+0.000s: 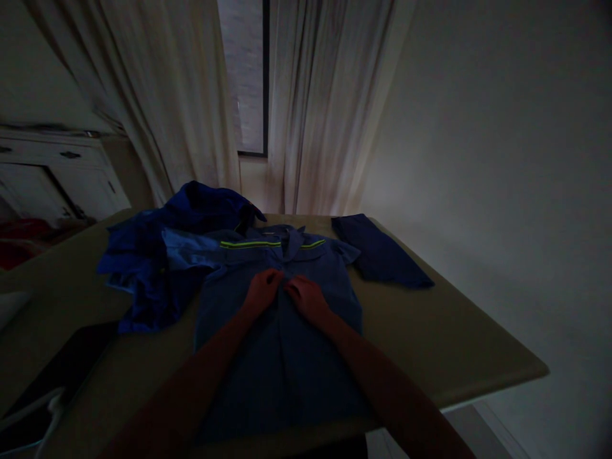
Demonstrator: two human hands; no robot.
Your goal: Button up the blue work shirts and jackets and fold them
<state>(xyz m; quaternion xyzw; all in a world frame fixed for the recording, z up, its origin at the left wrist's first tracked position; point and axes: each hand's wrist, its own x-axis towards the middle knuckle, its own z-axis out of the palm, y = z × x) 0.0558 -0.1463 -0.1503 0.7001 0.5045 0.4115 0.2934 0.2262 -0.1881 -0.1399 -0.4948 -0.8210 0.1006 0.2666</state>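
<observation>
A blue short-sleeved shirt [239, 382] with yellow-green stripes across the chest lies spread face up, its collar pointing away from me. My left hand [264, 287] pinches the front edge just below the collar. Close beside it, my right hand [306, 294] has its fingers curled on the other side of the same front opening. Both sets of fingers are closed on the shirt; any button between them is too dark and small to make out. The shirt's left sleeve rests against a heap of blue clothing [157, 255].
A folded dark blue garment [380, 252] lies at the right on the table [421, 338]. At the left are a dark flat device [62, 363] and a white cable [52, 408]. Curtains [325, 108] hang behind, and a wall [488, 159] runs along the right.
</observation>
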